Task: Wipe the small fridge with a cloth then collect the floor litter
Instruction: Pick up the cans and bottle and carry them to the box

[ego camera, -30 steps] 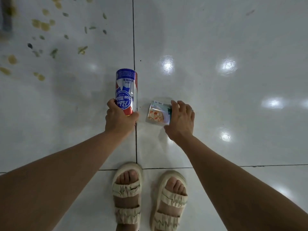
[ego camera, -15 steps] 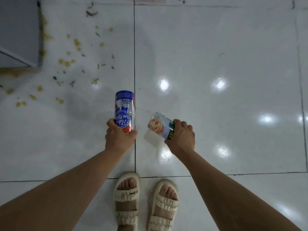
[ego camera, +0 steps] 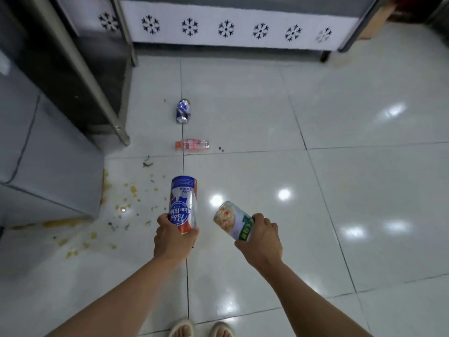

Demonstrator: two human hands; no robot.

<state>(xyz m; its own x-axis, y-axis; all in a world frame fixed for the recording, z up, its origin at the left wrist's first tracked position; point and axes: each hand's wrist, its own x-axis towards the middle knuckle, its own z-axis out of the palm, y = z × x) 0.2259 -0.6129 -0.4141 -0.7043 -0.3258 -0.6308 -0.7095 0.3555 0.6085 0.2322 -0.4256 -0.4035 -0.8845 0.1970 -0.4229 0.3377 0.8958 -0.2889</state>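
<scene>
Aluminium, light and dentable, the tall beer can (ego camera: 182,203) fills our left hand (ego camera: 173,239), our right hand (ego camera: 261,239) grips the food tin (ego camera: 234,220), while at twelve o'clock a crushed can (ego camera: 183,111) and plastic bottle (ego camera: 192,144) wait, best grasped mid-body.

A crushed can (ego camera: 183,111) lies beyond a bottle (ego camera: 192,144), fridge (ego camera: 48,154) to their left.
</scene>
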